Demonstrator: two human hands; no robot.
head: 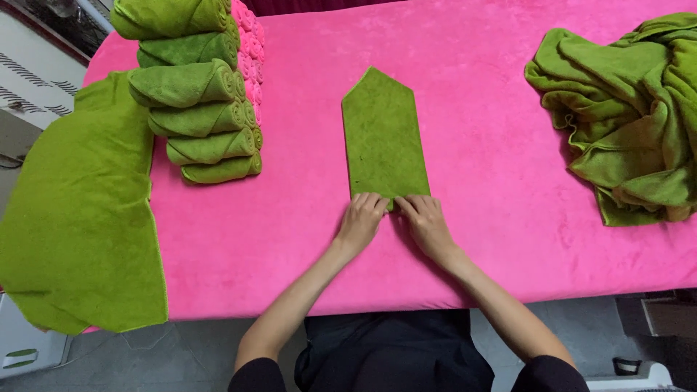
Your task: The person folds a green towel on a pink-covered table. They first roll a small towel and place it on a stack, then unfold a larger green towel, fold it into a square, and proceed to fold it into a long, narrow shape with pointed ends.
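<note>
Nearest, black clothing at the worktop's front edge, both forearms reaching forward. Left hand and right hand side by side, almost touching, palms down, fingers curled narrow and pinching the near edge of a flat green terry towel folded into a long strip with a pointed far end. Towel strip lying flat near the middle of the worktop covered in bright pink plush cloth, point aimed away from the body.

To the left, a large green cloth spread flat and draped over the worktop's left edge. Beyond it, a stacked row of rolled green towels, spiral ends facing right, running toward the far left corner; rolled pink towels tucked behind, partly hidden.

To the right, well apart from the hands, a crumpled heap of loose green towels reaching the right border.

Below the worktop, grey floor; a white box-like thing with green marks at the lower left corner, too cut off to tell its kind. No readable labels or signs.
</note>
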